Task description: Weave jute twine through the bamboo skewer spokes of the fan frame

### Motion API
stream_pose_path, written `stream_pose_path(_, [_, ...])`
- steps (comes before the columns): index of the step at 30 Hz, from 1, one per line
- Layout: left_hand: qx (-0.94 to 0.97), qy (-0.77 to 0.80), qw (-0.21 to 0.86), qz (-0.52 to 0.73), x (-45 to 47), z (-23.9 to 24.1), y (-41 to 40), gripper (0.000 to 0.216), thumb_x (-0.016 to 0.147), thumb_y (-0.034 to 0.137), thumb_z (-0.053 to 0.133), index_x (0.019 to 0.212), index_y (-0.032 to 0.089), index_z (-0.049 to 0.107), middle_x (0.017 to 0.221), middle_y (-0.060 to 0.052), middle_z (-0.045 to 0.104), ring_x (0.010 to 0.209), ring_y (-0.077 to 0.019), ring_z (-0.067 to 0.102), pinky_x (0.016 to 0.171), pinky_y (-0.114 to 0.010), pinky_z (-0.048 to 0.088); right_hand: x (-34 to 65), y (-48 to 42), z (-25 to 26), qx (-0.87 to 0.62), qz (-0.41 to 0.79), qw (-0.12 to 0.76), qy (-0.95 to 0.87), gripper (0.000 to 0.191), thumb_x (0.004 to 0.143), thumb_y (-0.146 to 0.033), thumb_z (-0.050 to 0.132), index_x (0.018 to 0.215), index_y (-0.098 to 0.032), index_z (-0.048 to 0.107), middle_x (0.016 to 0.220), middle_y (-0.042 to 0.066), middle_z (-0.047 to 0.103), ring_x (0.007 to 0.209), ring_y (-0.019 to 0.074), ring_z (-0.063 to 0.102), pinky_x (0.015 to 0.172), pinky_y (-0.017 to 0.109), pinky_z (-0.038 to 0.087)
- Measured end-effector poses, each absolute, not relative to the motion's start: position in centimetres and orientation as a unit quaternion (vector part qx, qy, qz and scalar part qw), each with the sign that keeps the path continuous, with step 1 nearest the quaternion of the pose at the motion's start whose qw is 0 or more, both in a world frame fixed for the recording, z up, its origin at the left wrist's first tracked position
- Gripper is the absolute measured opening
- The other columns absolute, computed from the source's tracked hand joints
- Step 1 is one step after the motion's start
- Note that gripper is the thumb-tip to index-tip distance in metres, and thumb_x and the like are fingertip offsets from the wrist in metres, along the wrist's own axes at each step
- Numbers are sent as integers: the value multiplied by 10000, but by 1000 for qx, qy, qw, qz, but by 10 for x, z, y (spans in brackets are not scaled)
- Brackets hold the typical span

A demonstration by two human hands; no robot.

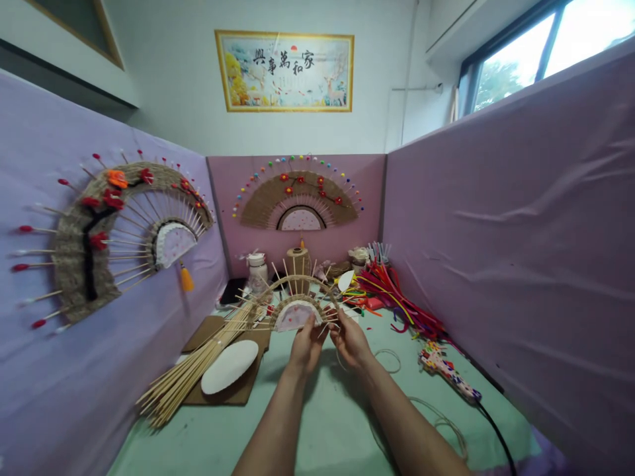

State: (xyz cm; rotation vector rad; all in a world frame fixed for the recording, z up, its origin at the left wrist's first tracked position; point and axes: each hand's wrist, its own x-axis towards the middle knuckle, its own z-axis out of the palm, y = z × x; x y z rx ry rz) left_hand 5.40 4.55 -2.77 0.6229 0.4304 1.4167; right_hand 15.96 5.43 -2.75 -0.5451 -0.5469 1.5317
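A half-round fan frame (297, 316) of thin sticks is held up over the table, its base a pale half-disc edged with twine. My left hand (307, 344) grips the base near its lower right corner, thumb on the front. At the frame's right end my right hand (351, 338) pinches the twine by the last sticks. An arch of woven twine (292, 280) runs across the sticks further out. From my right hand the loose twine (436, 413) trails down in loops over the green cloth. My fingertips are partly hidden behind the frame.
A bundle of sticks (198, 370) and a white oval card (231, 367) lie on brown cardboard (218, 398) at left. Red pipe cleaners (397, 297) heap at back right, near a corded glue gun (449, 373). A twine spool (297, 259) and bottle (257, 270) stand behind. Finished fans (300, 188) hang on the partitions.
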Motion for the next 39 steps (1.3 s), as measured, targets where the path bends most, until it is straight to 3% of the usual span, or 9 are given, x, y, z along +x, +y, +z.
stream_pose_path(3, [261,157,702,644,49,-26,48,253,849,319,645,988,116,705,1057,-124,732,984,-204,689,995,-334,456,160,52,-29,-269,647,651,-290,410,622,-493,806,798,-172,623,581,-56,541,384,18,316,316,129,201])
stream_pose_path(7, [231,137,709,652,42,-21,49,286,897,322,572,1085,134,679,1061,-120,733,1015,-234,688,1019,-380,453,161,50,-27,-308,602,653,-340,428,605,-496,798,812,-177,601,466,-130,336,377,19,189,342,144,110])
stream_pose_path(11, [213,131,719,649,42,-18,47,310,932,328,505,1122,141,663,1045,-126,736,1051,-257,675,1030,-445,446,162,48,-25,-321,588,657,-345,427,601,-484,790,841,-165,638,431,-144,278,371,25,166,343,168,108])
stream_pose_path(21, [196,136,728,642,44,-19,44,356,947,359,467,1155,137,650,1077,-135,727,1053,-263,674,1012,-447,470,164,47,-22,-317,580,669,-341,370,576,-424,790,794,-179,619,441,-138,289,381,32,188,356,188,115])
stream_pose_path(29, [223,166,723,632,48,-22,42,276,913,168,510,1157,160,639,1074,-93,735,1022,-195,688,1062,-404,435,166,48,-26,-317,577,665,-353,334,588,-400,779,770,-180,607,431,-141,283,379,31,165,358,191,112])
stream_pose_path(35, [210,166,725,634,50,-20,41,204,909,133,499,989,117,686,985,-95,753,958,-183,706,1069,-372,426,166,47,-29,-334,560,661,-371,337,598,-423,773,768,-176,619,419,-138,289,376,36,177,364,197,136])
stream_pose_path(39, [206,175,723,636,50,-19,42,243,912,173,515,1106,130,656,966,-105,754,951,-187,709,1044,-372,446,167,51,-33,-360,522,672,-383,346,599,-451,776,752,-175,635,411,-124,341,373,44,223,370,208,162])
